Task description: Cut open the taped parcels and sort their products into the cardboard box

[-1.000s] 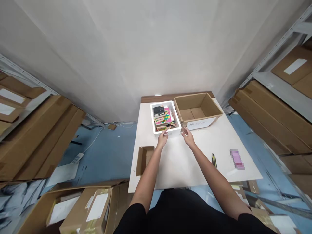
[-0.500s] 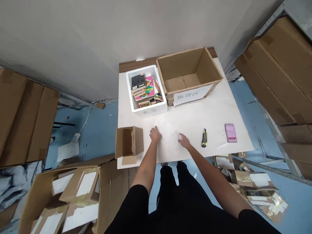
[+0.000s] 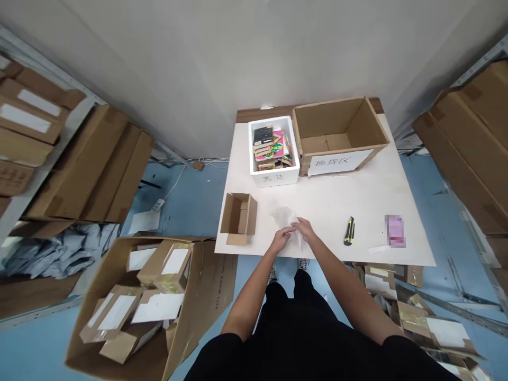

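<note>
Both my hands meet near the front edge of the white table [image 3: 357,201]. My left hand [image 3: 281,239] and my right hand [image 3: 305,229] pinch a thin, see-through plastic sheet or bag [image 3: 284,217] that lies flat on the tabletop. A small open cardboard box [image 3: 239,217] stands just left of my left hand. Farther back sits a white foam box [image 3: 273,151] filled with several colourful packets, and beside it a large empty cardboard box [image 3: 339,135] with a paper label on its front.
A yellow-black utility knife [image 3: 348,231] and a small pink item [image 3: 395,231] lie on the table's right side. On the floor at left stands a big carton [image 3: 138,296] of labelled parcels. Cardboard scraps lie at the lower right; shelves with boxes flank both sides.
My hands drew back from the foam box to the table's front, then came together on the clear plastic sheet. The view shifted as my head moved.
</note>
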A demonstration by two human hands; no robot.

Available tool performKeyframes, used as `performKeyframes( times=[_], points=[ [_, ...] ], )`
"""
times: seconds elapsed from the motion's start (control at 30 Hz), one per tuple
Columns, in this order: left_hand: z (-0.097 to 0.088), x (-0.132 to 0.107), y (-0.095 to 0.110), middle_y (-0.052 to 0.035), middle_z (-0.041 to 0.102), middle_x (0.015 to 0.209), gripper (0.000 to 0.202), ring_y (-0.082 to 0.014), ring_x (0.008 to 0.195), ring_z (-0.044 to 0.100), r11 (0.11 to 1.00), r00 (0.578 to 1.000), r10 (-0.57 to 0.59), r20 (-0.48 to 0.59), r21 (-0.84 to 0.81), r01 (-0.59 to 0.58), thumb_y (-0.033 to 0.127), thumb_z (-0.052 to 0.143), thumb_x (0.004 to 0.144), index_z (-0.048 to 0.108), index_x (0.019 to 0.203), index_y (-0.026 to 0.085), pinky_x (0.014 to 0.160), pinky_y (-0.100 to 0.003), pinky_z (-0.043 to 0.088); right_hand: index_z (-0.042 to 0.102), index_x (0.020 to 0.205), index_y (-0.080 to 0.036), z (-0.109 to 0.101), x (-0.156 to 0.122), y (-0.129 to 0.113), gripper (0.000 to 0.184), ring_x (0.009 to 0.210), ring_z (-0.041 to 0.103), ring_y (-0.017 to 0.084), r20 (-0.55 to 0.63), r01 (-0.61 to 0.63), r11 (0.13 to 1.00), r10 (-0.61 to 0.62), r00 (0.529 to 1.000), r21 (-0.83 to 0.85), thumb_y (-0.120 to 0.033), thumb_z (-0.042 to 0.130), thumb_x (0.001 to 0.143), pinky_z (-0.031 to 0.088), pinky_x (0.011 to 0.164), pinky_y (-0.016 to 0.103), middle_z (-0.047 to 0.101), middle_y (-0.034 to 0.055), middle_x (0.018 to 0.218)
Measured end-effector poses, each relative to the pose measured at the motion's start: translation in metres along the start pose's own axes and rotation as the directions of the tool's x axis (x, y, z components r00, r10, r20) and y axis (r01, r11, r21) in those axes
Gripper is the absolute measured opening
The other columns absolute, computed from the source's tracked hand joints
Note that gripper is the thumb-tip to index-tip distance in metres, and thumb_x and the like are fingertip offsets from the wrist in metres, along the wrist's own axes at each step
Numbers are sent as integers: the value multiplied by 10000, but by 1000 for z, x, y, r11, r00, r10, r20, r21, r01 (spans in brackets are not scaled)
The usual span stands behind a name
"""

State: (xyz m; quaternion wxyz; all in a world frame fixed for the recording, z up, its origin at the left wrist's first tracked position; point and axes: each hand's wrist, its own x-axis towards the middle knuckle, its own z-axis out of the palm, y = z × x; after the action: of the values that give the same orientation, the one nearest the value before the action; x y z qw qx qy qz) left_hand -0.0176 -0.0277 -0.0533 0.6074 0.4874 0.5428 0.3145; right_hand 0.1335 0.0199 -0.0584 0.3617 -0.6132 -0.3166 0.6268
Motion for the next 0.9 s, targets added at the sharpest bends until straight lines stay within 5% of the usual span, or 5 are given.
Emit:
performKeyframes(
  times=[0.23,0.33,0.57,0.73,0.9],
  points=[
    [-189,-63,32,-164,690,1444,532,-334,1437,555,954,816,102,-569,288,81,287,655,927,678,1453,208,1253,-494,377,638,841,-229,88,-21,-56,270,800,658,228,-189,246,961,-266,945,-126,-476,660,733,540,717,317,707,28,831],
    [-241,-81,21,-173,567,1600,678,-383,1617,314,806,904,81,-420,561,188,237,764,831,641,1497,197,1334,-523,216,686,915,-228,154,-28,-83,200,968,667,263,-125,468,846,-509,852,-254,-387,607,823,561,835,350,704,71,987],
    [-228,-97,-37,-132,276,1788,599,-390,1668,184,744,982,73,-177,665,65,273,864,789,725,1371,254,1334,-588,137,795,1078,-225,280,-15,-69,302,1189,681,325,309,533,573,-446,840,-622,-175,669,808,519,1063,419,733,132,1209],
    [-207,-100,-55,-101,290,1785,525,-343,1667,208,793,947,109,-303,601,101,169,713,883,719,1397,279,1319,-576,188,819,938,-238,278,-15,-14,267,1008,757,314,410,464,562,-229,883,-685,-184,796,678,585,943,400,801,103,938],
    [-199,-88,-47,-91,445,1714,455,-367,1641,267,808,912,137,-386,576,123,159,596,958,746,1358,318,1300,-646,157,746,1331,-150,253,-33,3,552,1465,527,354,422,577,436,-404,811,-691,-136,646,789,402,1244,526,668,193,1463]
  ],
)
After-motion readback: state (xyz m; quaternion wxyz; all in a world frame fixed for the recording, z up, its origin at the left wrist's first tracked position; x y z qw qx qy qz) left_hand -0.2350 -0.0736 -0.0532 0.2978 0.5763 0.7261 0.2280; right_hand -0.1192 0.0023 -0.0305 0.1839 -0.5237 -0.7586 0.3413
